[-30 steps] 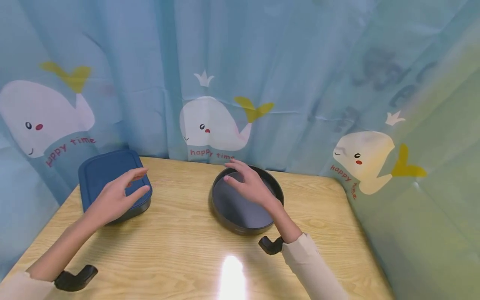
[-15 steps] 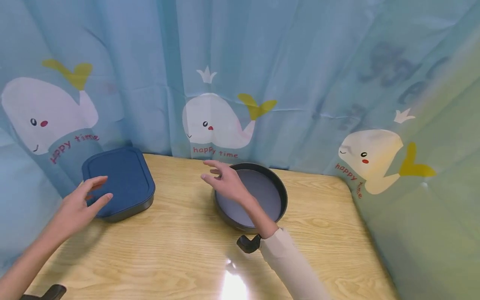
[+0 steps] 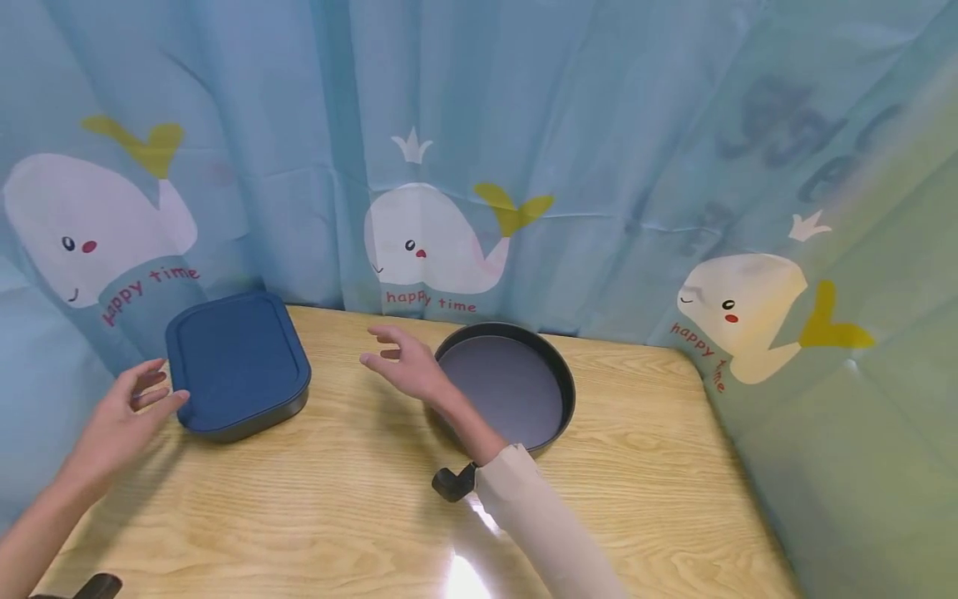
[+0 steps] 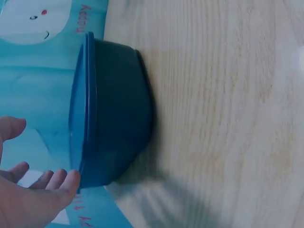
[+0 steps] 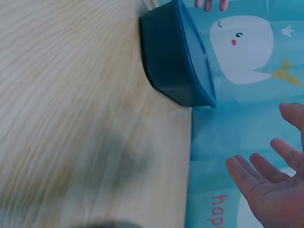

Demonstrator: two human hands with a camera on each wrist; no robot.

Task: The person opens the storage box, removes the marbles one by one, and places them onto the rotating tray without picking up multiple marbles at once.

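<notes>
A dark blue lidded food container [image 3: 239,362] stands at the table's left back; its deep side wall [image 4: 121,114] shows in the left wrist view. By the container's left front corner is my left hand [image 3: 120,424], fingers spread and loosely bent, holding nothing; whether a fingertip touches the lid I cannot tell. My right hand [image 3: 407,362] hovers between the container and a round dark pan [image 3: 505,387], also holding nothing, its fingers relaxed. The right forearm passes over the pan's left rim and hides part of it.
Pale wood-grain table [image 3: 337,499] lies under both things. A blue curtain [image 3: 599,125] printed with white whales hangs around its back and sides. A bright light reflection shows at the table's front.
My left hand has moved left, off from above the lid to the container's left side. My right hand has moved left from over the pan towards the container.
</notes>
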